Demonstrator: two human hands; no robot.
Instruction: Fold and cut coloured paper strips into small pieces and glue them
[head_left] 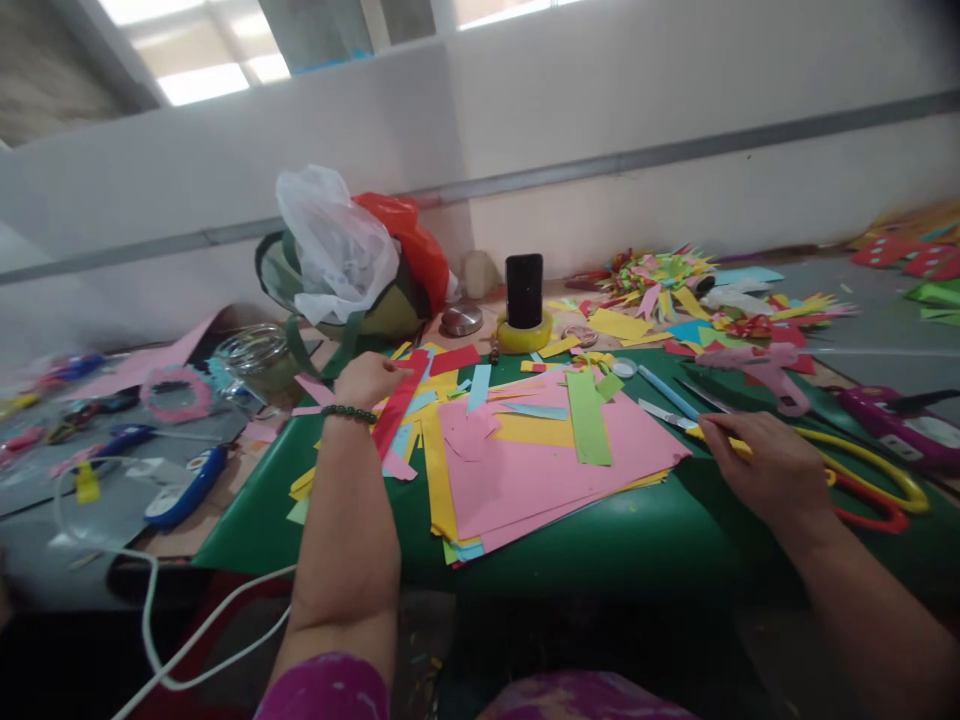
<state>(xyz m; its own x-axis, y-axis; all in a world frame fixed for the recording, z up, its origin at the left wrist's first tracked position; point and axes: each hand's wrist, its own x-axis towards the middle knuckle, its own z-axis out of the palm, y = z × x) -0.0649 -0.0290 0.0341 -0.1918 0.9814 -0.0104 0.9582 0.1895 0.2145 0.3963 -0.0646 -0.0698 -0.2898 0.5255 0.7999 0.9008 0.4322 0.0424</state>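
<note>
My left hand (367, 382), with a beaded bracelet at the wrist, is closed on a red paper strip (397, 408) at the left of the paper pile. On the right, my right hand (769, 468) grips a yellow-handled utility knife (681, 421), its blade pointing left toward the sheets. Between the hands lies a stack of pink paper sheets (525, 490) with yellow sheets showing at its edges. A green paper strip (588, 418) and a light blue strip (478, 388) rest on top. Large scissors with yellow and red handles (904, 490) lie partly behind my right hand.
A green mat (600, 555) covers the table. Behind stand a phone (524, 290) on a yellow tape roll (517, 337) and a bag with plastic bags (337, 250). A pink glue gun (780, 372) lies right; a glass jar (259, 365) and white cable (154, 600) are left.
</note>
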